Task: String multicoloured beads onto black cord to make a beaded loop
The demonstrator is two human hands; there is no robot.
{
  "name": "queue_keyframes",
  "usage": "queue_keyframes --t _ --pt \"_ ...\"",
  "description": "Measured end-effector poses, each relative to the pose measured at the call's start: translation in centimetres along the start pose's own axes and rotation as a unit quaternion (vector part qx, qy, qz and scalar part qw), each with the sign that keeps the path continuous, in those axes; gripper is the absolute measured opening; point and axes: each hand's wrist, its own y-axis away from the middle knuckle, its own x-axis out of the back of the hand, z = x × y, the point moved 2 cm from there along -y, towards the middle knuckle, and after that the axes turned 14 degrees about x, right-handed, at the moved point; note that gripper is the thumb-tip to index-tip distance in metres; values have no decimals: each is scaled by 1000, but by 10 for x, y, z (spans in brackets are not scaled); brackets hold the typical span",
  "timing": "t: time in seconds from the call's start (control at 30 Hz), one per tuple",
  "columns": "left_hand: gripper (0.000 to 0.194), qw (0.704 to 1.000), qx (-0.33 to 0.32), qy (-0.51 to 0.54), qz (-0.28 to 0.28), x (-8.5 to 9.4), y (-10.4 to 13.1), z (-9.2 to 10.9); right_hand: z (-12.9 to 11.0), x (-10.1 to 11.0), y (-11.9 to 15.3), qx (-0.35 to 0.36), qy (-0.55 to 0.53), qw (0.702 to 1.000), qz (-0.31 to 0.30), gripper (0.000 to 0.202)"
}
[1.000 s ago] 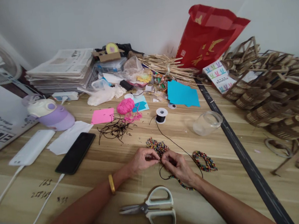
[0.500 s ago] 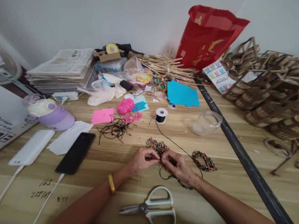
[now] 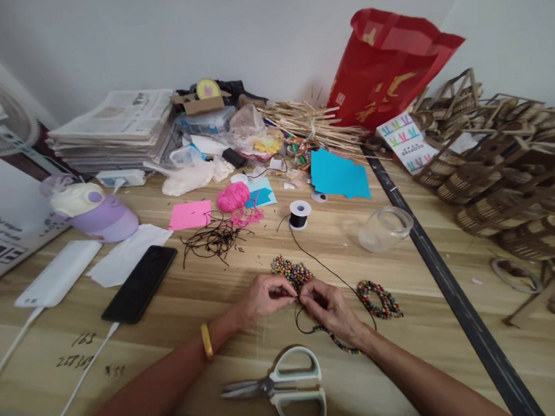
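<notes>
My left hand and my right hand meet at the middle of the table, fingertips pinched on the black cord. A strand of colourful beads on this cord curves out below my right hand. Just behind my fingers lies a heap of mixed beads. From the white spool of black cord, a line runs down around the right side of my right hand. To the right rests a coiled beaded string. Whatever tiny bead or knot my fingertips may hold is hidden.
White-handled scissors lie near the front edge. A glass jar stands at right, brown woven baskets beyond. Loose black cords, a phone, a power bank and a purple cup are on the left.
</notes>
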Motion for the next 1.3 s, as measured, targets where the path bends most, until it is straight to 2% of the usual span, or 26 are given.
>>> queue_keyframes --t 0.43,0.77,1.13,1.3 --pt "9 1000 -2 -21 5 0 1 3 -2 0 0 5 -7 1000 -4 24" --pt "11 997 -45 -64 -3 1 0 4 3 0 2 7 -1 1000 -1 22" --pt "9 999 18 33 -8 -3 1 2 -3 0 -1 9 -4 1000 -7 25" --pt "9 998 30 57 -17 -4 2 1 -3 -1 -2 1 -38 999 -5 26"
